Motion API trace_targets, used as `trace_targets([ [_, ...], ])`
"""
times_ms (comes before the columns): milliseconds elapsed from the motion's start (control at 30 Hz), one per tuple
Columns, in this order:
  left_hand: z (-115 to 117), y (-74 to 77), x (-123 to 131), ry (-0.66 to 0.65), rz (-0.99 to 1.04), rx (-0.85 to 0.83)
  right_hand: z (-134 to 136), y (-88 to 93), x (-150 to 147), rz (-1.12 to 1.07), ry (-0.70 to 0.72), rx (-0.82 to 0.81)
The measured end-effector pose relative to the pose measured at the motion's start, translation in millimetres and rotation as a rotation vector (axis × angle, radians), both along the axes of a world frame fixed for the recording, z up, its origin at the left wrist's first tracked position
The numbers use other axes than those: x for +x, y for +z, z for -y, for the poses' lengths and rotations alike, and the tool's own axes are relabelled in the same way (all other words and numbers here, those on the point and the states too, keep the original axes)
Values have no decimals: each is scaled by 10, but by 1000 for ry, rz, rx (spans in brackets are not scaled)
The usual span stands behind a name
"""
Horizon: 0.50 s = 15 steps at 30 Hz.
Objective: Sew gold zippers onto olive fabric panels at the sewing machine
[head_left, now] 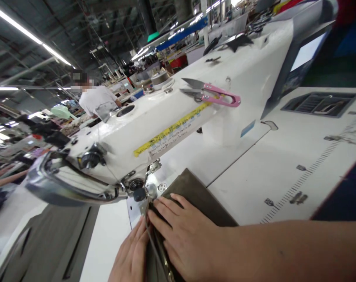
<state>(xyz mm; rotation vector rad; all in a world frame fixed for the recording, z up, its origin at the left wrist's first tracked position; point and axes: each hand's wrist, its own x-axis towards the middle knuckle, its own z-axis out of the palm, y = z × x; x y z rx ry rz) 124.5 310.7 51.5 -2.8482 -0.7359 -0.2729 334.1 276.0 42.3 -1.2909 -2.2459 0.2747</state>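
Your left hand (130, 252) rests against the edge of the olive fabric (192, 191), just below the sewing machine head (142, 135); whether it grips, you can't tell. Your right hand (185, 235) lies open on the fabric, fingers spread. Pink-handled thread snips (216, 96) sit on the machine arm.

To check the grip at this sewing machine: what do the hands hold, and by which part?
The olive-brown fabric, at its edge near the machine head: right hand flat on top, left hand at the side.
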Motion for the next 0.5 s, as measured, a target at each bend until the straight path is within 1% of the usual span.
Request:
trace_targets([
  [200,202,322,72,46,-137,-198,51,60,5,-13,17,-8],
  [267,224,381,64,45,-167,-269,57,61,8,-18,24,8],
  [333,217,378,56,23,-155,-306,61,60,12,-15,25,25],
  [500,169,234,74,-8,-67,-282,64,36,10,10,21,68],
])
